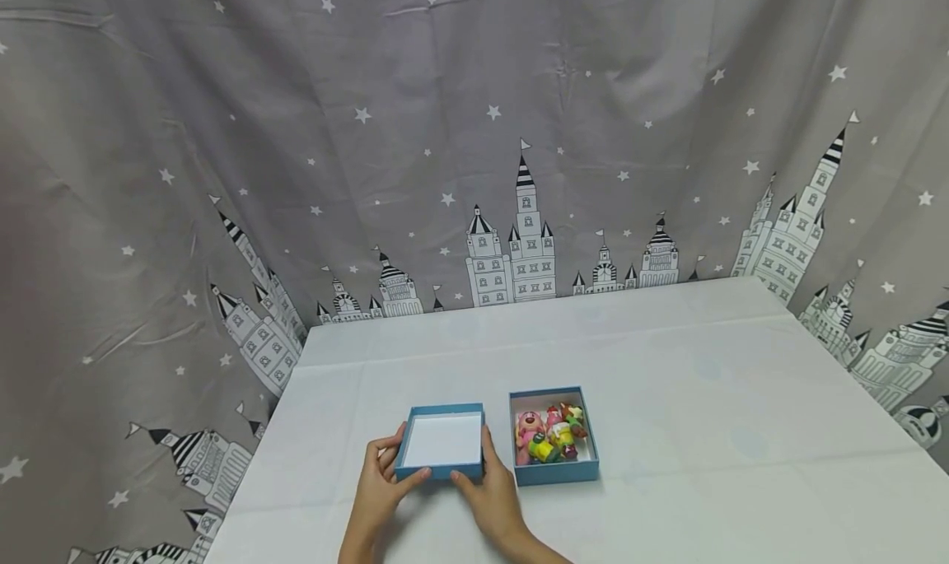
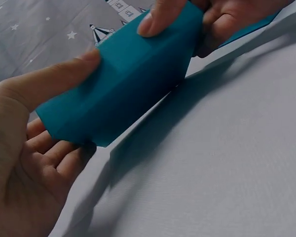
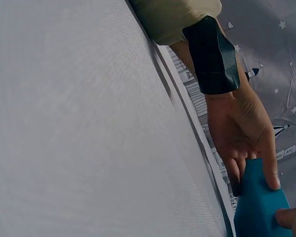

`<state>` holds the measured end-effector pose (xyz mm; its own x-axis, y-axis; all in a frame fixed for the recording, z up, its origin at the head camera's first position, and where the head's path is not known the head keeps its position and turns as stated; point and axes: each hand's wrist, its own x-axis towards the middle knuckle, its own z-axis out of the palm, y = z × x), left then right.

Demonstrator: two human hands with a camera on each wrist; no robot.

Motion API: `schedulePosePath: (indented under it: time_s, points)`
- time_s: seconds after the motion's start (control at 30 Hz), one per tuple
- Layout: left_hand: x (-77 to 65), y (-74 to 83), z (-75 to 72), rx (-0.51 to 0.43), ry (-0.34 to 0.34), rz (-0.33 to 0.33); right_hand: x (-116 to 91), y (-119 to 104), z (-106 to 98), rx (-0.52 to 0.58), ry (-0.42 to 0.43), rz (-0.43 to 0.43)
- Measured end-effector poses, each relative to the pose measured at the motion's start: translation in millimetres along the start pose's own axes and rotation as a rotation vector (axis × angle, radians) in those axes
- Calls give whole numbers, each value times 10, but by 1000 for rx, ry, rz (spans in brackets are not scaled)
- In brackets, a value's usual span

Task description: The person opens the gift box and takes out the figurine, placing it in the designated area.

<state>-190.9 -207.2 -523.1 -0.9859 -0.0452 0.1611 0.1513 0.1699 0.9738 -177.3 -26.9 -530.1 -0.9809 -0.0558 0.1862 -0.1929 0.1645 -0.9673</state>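
I'm steadying the shallow blue box just L of the toy box, L hand & R hand pinching its walls, prob. mid-handling step, next move prob. needing a level two-hand grip.

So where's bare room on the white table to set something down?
Widest: white tabletop right of the open blue box holding colourful toy figures. More lies behind it, up to the grey castle-print curtain; a smaller patch left of the left hand. Crowded: between that box and the shallow blue square tray, where the right hand grips.
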Motion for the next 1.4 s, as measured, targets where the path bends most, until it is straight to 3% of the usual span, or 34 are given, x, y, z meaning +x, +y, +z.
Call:
schedulePosePath:
  time_s: [0.27, 0.8, 1.13, 1.27, 1.4]
  points:
    - [-21, -11, -23, 152, -65, -57, -27, 25, 6, -83, 11, 2]
    - [-38, -59, 16, 376, -46, 32, -59, 77, 36, -227, -10, 4]
    - [6, -48, 12, 410, -60, 28, -46, 76, 38, -275, -3, -15]
    - [-18, -24, -37, 384, -93, -35, -36, 81, 37, -281, 12, -35]
    - [-59, 9, -117, 264, -145, -149, -31, 57, 17, -257, 3, -15]
